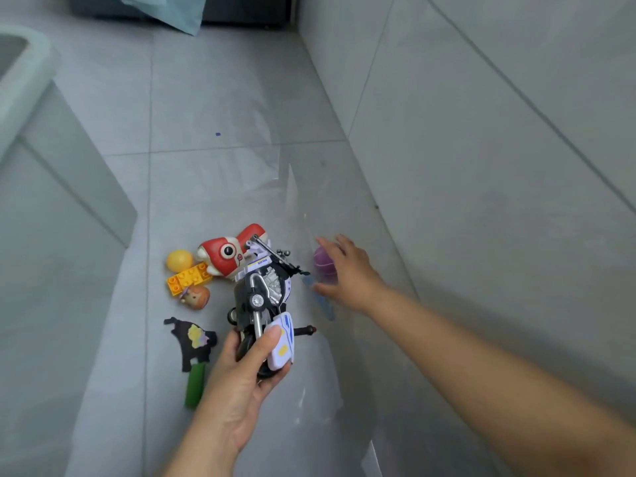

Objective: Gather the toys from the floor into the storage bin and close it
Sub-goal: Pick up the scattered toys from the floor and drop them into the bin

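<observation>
Closest to us is the left hand [237,383], with its thumb and fingers wrapped tight around the back end of a toy police motorbike [265,294]. The front of the bike sticks out past the hand, over the floor [213,98]. The right hand [347,270] is spread wide and holds nothing. It is right at a purple ball [323,261], but the blur hides whether it touches.

A ball rolls, so a small bump from those fingers could send it off toward the wall. The bike is held only at one end, so it might tip and slip out.

The ball sits just under the right fingers, on the side away from the wrist. A red and white fish toy [223,256], a yellow ball [179,260] and a yellow block [189,278] lie on the floor beside the bike. A pale tub [24,74] far to the left may be the bin.
</observation>
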